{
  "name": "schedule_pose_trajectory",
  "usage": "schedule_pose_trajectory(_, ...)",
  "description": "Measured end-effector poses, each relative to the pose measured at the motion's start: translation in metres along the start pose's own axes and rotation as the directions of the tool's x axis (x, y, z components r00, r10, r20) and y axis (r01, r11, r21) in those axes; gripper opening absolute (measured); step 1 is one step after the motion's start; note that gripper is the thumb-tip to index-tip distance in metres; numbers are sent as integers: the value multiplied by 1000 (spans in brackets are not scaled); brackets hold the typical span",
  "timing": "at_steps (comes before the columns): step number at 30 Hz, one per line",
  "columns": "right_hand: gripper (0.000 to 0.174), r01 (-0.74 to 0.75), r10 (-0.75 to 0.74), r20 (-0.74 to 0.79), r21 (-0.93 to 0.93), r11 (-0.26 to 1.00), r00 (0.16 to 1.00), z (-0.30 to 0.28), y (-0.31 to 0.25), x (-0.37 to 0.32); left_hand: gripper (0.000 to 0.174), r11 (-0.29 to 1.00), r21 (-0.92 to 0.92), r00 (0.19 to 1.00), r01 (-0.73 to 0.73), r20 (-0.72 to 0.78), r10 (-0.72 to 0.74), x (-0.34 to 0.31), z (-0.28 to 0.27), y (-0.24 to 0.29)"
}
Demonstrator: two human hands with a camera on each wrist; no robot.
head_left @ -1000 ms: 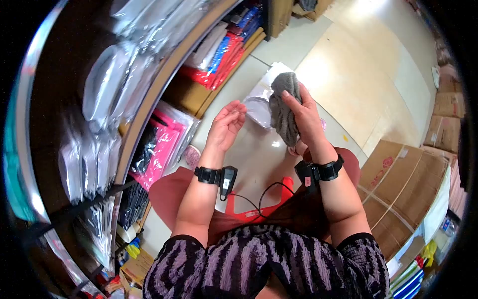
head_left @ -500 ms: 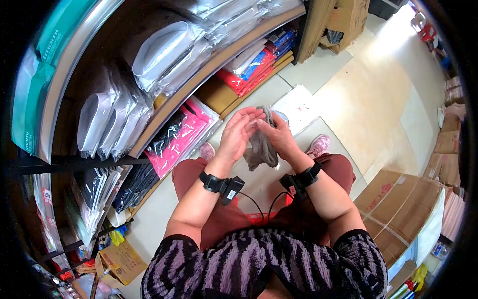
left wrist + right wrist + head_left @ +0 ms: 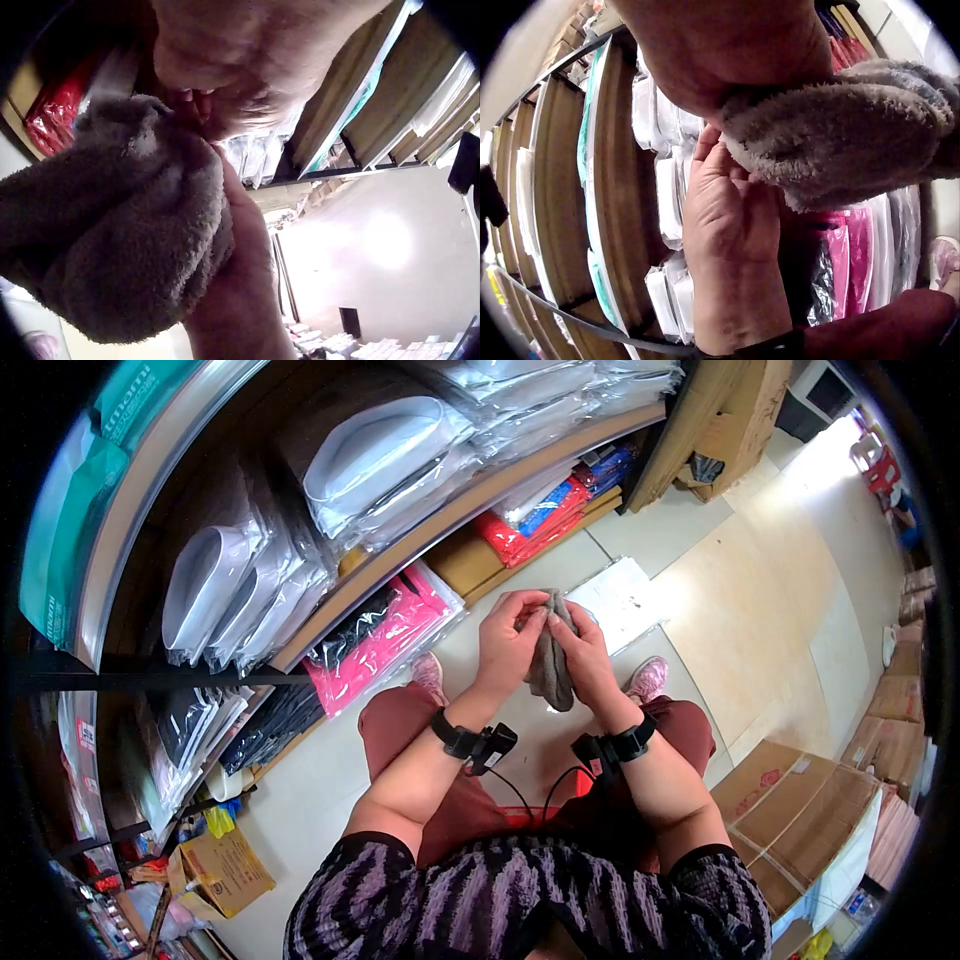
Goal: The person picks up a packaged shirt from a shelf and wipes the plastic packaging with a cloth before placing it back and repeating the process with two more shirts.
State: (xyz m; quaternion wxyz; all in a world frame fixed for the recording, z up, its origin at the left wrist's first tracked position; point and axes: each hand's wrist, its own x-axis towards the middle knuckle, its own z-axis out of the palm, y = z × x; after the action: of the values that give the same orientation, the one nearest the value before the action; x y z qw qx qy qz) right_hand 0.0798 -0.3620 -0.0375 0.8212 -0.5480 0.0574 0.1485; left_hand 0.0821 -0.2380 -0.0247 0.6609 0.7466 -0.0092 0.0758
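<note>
A fluffy grey cloth [image 3: 552, 670] hangs bunched between my two hands in front of my knees. My left hand [image 3: 506, 645] pinches its upper edge with thumb and fingertips. My right hand [image 3: 588, 658] grips it from the other side, thumb on top, its fingertips close to the left ones. In the left wrist view the folded cloth [image 3: 142, 232] shows a thick, fuzzy pile, and the right hand [image 3: 240, 292] lies behind it. The right wrist view has the left hand [image 3: 735, 232] at the end of the cloth [image 3: 840, 139].
Shelves at left hold white collared shirts [image 3: 385, 460] in clear plastic, with pink packets [image 3: 385, 635] lower down. A white packet [image 3: 615, 600] lies on the tiled floor beyond my hands. A taped cardboard box [image 3: 800, 810] stands at right. A red seat edge [image 3: 585, 785] shows between my legs.
My left hand, apart from the cloth at first, has come over and now pinches it. The right hand has drawn the cloth in from farther out. The head view has swung.
</note>
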Motion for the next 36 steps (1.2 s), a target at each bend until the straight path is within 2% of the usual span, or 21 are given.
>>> schedule_pose_trajectory(3, 31, 13, -13, -8, -35, 999, 1000, 1, 3, 2, 24, 982, 167, 996, -88, 22, 86, -6, 2, 1)
schedule_pose_trajectory(6, 30, -19, 18, 10, 177, 984, 1000, -5, 4, 8, 23, 968, 200, 988, -153, 58, 144, -16, 7, 6)
schedule_pose_trajectory(8, 30, -70, 64, 37, 196, 978, 997, -4, -1, 6, 21, 997, -66, 999, 27, 23, -26, -14, 4, 5)
schedule_pose_trajectory(9, 30, -99, 90, 53, 205, 974, 995, -1, -6, 4, 20, 973, -200, 993, 116, 19, -115, -13, 0, 5)
schedule_pose_trajectory(10, 32, -121, 106, 84, 196, 973, 991, 2, -10, 3, 21, 951, -274, 990, 144, 55, -134, -11, -6, 5)
schedule_pose_trajectory(13, 33, -110, 93, 92, 199, 974, 991, 2, -5, 4, 20, 997, -76, 999, -31, -6, 31, -10, -8, 9)
schedule_pose_trajectory(16, 36, -120, 104, 93, 191, 974, 990, 1, -8, 4, 22, 992, 31, 992, -123, -31, 124, -11, -5, 14)
schedule_pose_trajectory(19, 38, -46, 42, 35, 144, 989, 999, 2, -7, 4, 23, 989, 75, 987, -130, -88, 136, -10, -3, 23)
schedule_pose_trajectory(22, 39, 44, -43, -24, 11, 999, 999, 1, -7, 4, 21, 998, -46, 999, -30, -24, 29, -6, -9, 17)
schedule_pose_trajectory(25, 39, 108, -109, -46, -17, 994, 993, 5, -9, 1, 19, 994, 87, 998, -64, -20, 66, -5, -9, 16)
schedule_pose_trajectory(28, 38, 164, -166, -52, -38, 986, 985, 5, -8, 3, 17, 991, 103, 993, -85, -74, 93, -6, -4, 17)
schedule_pose_trajectory(31, 38, 179, -179, -74, -7, 984, 981, 9, -14, 2, 19, 923, 337, 974, -184, -67, 219, -3, -8, 14)
schedule_pose_trajectory(34, 38, 187, -189, -89, -26, 982, 978, 8, -14, 4, 21, 956, 273, 993, -110, -3, 115, -7, -7, 14)
schedule_pose_trajectory(36, 37, 207, -210, -107, -38, 978, 972, 5, -10, 8, 23, 885, 369, 957, -283, 52, 284, -10, -4, 14)
